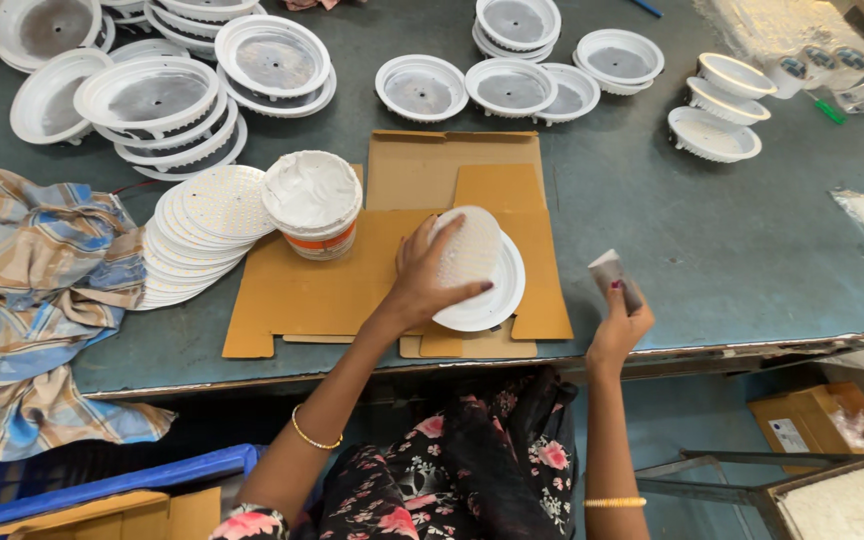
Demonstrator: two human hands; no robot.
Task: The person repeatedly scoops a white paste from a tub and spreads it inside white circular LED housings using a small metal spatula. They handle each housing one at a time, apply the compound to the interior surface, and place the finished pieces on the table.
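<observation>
A grey-green counter [652, 210] fills most of the view, and a checked cloth [32, 300] is bunched over its left end. Many white round lamp housings [152, 100] stand on it, large ones stacked at the far left and smaller ones [512, 85] in a loose row along the far side and far right. In the middle a flattened piece of brown cardboard [292, 290] serves as a work mat. On its left edge rests a slumped, fanned stack of white dotted discs [202, 230], and just beside that stack stands a tub of white paste [312, 205], its top smeared over.

On the right part of the cardboard lies a shallow white round dish [497, 295]. The left hand [427, 275] is spread over one dotted disc [467, 250] and clamps it at the rim between thumb and fingers, tilted against the dish with its lower edge inside it. The disc is round, so it has no long axis; its face is tipped up and away from the person.

The right hand [617, 325] is well to the right of the dish, near the counter's front edge, closed around a small greyish scraper-like piece [614, 275] held upright. The left hand is the one on the disc; the right is apart from it, with bare counter between.
</observation>
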